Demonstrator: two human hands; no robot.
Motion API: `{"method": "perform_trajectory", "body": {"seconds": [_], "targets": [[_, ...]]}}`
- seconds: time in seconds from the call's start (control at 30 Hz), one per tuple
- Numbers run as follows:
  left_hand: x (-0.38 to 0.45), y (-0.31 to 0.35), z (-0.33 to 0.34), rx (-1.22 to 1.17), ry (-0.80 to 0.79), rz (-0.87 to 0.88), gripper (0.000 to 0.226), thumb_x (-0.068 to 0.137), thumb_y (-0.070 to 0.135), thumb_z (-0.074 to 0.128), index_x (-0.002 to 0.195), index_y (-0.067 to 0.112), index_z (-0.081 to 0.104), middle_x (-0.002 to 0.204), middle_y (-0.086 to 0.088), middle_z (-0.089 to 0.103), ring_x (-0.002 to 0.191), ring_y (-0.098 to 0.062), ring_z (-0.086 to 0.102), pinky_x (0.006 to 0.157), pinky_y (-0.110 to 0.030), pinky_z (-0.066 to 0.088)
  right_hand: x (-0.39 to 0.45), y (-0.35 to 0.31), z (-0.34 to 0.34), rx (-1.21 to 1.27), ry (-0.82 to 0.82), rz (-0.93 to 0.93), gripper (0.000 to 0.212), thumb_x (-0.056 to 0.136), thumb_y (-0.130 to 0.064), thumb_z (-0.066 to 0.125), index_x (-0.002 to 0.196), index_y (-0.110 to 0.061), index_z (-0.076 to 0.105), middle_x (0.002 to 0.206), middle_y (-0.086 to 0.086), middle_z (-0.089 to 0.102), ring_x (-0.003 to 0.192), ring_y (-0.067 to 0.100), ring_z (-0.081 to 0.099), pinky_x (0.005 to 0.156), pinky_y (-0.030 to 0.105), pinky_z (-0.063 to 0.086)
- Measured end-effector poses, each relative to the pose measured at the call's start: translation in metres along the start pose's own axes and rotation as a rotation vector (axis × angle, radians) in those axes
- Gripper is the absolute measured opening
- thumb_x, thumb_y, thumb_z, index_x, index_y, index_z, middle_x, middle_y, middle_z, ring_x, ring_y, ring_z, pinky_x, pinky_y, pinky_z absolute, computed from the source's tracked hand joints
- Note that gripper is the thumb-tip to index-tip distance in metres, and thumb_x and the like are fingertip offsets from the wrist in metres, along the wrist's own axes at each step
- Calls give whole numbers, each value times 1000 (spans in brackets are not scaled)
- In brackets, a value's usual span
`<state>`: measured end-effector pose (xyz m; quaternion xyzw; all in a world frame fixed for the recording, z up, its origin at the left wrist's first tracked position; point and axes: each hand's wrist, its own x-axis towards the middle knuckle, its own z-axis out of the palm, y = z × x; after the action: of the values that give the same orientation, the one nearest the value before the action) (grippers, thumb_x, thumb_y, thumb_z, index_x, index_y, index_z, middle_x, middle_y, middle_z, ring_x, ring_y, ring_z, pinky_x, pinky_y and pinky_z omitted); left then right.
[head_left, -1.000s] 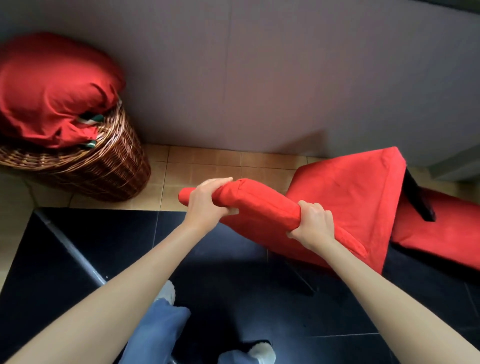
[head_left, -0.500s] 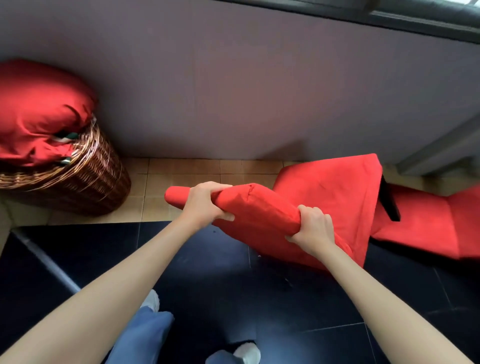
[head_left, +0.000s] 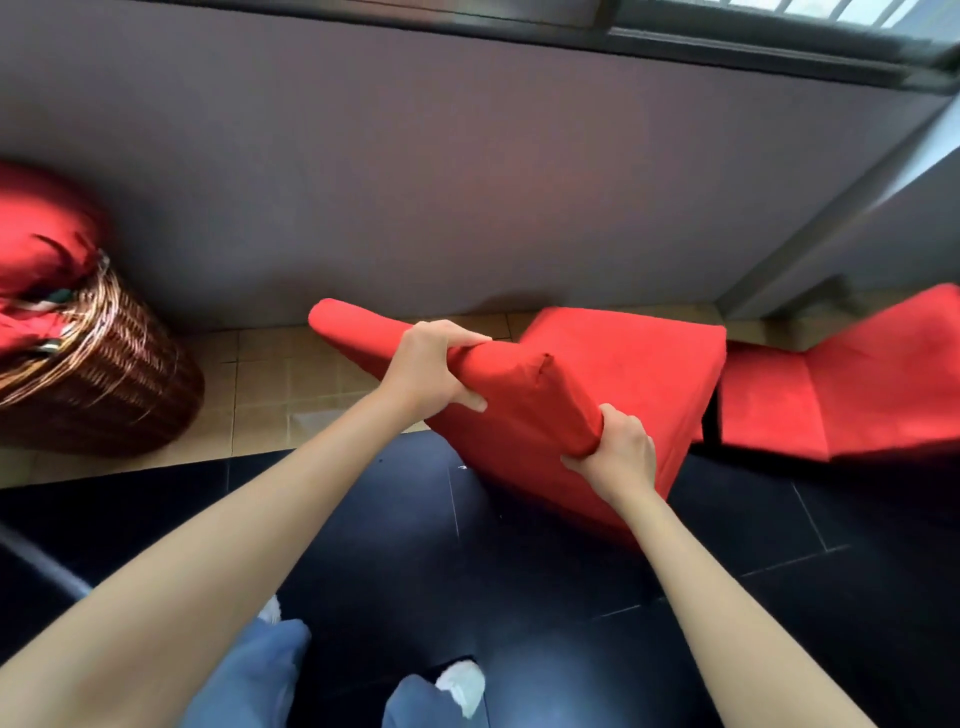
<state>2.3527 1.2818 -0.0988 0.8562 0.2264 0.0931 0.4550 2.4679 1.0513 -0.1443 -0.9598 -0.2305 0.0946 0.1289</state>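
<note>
Sitting at nine o'clock, the brown woven wicker basket (head_left: 104, 374) is untouched. The left hand (head_left: 431, 371) and right hand (head_left: 618, 457) both keep clenching the top edge of the red fabric seat cushion (head_left: 623, 374) at centre — its free end has swung up toward eleven o'clock, so the lift looks underway.

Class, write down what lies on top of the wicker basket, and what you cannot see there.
A red cloth bundle lies on the wicker basket, overhanging its rim. The bundle covers the opening, so the basket's inside cannot be seen.
</note>
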Motion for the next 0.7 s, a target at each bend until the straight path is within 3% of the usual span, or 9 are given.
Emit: {"method": "perform_trajectory", "body": {"seconds": [0.17,0.3,0.43,0.7], "targets": [[-7,32,25,41,-19,37,79,38,20,95,113,27,72,108,4,67,103,-23,55,96,-42,41,-18,25,-16,199,1,37,78,55,-30,91,123,-22,54,113,4,65,108,30,57,87,40,48],[-14,46,40,81,-57,78,80,41,24,95,117,23,70,113,2,66,106,-24,54,97,-45,40,-29,34,-26,309,46,56,69,55,-25,91,115,-21,57,107,1,67,103,27,61,84,37,47],[-17,43,38,199,-157,126,86,48,16,92,128,20,61,130,-1,59,122,-25,51,102,-46,38,-37,48,-32,307,31,82,66,56,-24,91,113,-20,58,106,1,67,103,26,61,82,36,46],[-26,47,51,179,-83,53,72,53,10,90,119,21,67,117,0,66,112,-26,55,97,-42,41,-55,67,-52,381,-13,92,87,55,-27,93,130,-27,48,119,-2,64,114,22,58,89,28,42]]}}
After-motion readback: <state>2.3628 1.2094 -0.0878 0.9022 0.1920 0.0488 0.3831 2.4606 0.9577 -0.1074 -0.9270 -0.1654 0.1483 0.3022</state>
